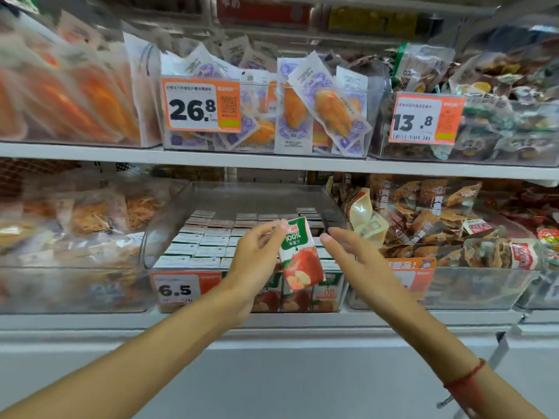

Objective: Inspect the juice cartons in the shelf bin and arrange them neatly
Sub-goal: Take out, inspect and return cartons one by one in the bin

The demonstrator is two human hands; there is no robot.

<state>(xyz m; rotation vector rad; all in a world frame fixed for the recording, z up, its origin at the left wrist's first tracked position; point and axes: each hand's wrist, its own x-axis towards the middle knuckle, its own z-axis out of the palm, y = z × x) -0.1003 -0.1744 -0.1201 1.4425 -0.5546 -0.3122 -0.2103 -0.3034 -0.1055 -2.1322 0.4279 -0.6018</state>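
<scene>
- I am holding one juice carton (299, 255) in my left hand (257, 261), pinching its upper left corner between thumb and fingertips, just below the middle of the frame. It is tilting a little, its apple picture facing me, lifted clear above the rows in the bin.
- My right hand (360, 261) is reaching in just right of the carton, fingers straight and loose, gripping nothing. It is close to the carton, but I cannot tell whether it is touching it.
- The clear bin (169, 225) is sitting in the centre of the lower shelf, with a 6.5 price tag (178, 288) at its lower left front.
- The other cartons (208, 240) are standing upright in tidy rows, tops level, filling the front and middle. The back of the bin is looking bare.
- I judge the work to be in its inspection part: one carton is out and being checked, the rest already looking orderly.
- What is left, as I see it: looking this carton over, setting it back upright into a row, and possibly checking more.
</scene>
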